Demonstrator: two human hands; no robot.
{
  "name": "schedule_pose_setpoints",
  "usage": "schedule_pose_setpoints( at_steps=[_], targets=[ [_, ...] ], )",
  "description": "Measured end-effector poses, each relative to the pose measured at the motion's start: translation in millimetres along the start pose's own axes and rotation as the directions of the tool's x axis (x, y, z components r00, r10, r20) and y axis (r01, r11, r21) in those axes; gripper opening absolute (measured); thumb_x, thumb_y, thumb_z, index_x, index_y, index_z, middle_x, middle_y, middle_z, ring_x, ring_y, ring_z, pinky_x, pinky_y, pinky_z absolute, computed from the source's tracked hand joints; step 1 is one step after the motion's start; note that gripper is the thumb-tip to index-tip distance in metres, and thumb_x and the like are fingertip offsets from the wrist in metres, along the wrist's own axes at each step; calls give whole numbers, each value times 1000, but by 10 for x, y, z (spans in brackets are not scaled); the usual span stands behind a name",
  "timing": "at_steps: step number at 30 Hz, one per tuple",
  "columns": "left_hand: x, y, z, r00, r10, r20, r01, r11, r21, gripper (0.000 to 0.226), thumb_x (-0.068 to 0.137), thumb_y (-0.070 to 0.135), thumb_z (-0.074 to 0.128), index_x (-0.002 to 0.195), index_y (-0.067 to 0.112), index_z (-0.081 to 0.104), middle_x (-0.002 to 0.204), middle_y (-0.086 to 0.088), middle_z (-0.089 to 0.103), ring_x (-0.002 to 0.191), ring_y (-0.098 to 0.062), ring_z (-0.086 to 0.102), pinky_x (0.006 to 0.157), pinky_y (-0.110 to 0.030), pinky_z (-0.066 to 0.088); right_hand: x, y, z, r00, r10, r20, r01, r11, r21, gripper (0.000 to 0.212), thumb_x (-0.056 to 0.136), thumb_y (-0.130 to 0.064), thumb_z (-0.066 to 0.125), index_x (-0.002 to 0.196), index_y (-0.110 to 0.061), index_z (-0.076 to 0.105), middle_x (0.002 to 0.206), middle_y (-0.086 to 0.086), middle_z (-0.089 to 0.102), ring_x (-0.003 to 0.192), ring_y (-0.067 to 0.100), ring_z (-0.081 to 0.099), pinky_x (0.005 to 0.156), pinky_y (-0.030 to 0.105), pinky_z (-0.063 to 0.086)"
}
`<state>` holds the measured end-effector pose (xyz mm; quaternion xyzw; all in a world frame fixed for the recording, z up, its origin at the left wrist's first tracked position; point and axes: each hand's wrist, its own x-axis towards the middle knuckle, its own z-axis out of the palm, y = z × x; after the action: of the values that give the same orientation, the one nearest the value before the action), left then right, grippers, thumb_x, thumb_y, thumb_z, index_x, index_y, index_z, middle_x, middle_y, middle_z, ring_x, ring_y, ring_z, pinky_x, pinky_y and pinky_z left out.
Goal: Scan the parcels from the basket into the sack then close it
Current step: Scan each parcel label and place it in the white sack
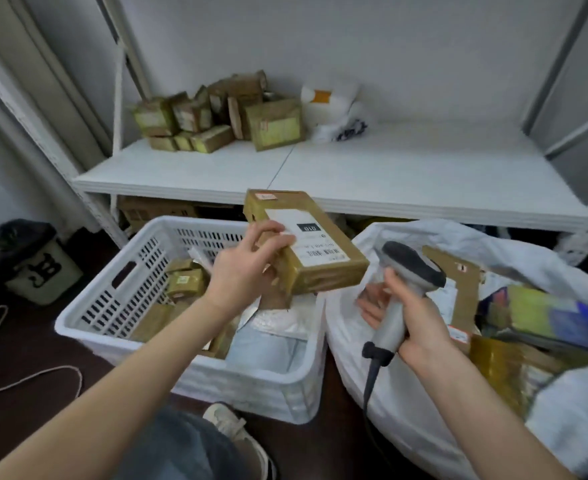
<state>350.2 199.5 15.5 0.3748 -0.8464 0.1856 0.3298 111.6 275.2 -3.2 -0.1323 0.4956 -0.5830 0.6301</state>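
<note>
My left hand [247, 268] grips a taped brown cardboard parcel [320, 251] by its left edge, label side up, above the right part of the white plastic basket [112, 306]. My right hand [413, 317] holds a grey handheld barcode scanner [406, 271] by its handle, its head just right of the parcel. The basket holds several small brown parcels [185, 282] and a pale mailer bag [268, 341]. The white sack [361, 375] lies open on the right, with several parcels [542, 317] inside.
A white shelf [389, 174] behind carries a heap of brown parcels [223, 112] and a white bag [337, 112]. A bin with a black liner [25, 261] stands at the left. Cords [43, 375] lie on the dark floor. My shoe [230, 427] is below the basket.
</note>
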Motion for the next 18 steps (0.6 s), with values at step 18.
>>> schedule_pose_setpoints(
  at_steps=[18],
  targets=[
    [65, 1337, 404, 286, -227, 931, 886, -306, -347, 23, 88, 14, 66, 109, 5, 68, 105, -10, 73, 98, -26, 69, 89, -34, 55, -484, -149, -936, 914, -301, -271, 299, 953, -49, 20, 76, 0, 76, 88, -11, 65, 91, 8, 72, 73, 9, 71, 63, 31, 60]
  ],
)
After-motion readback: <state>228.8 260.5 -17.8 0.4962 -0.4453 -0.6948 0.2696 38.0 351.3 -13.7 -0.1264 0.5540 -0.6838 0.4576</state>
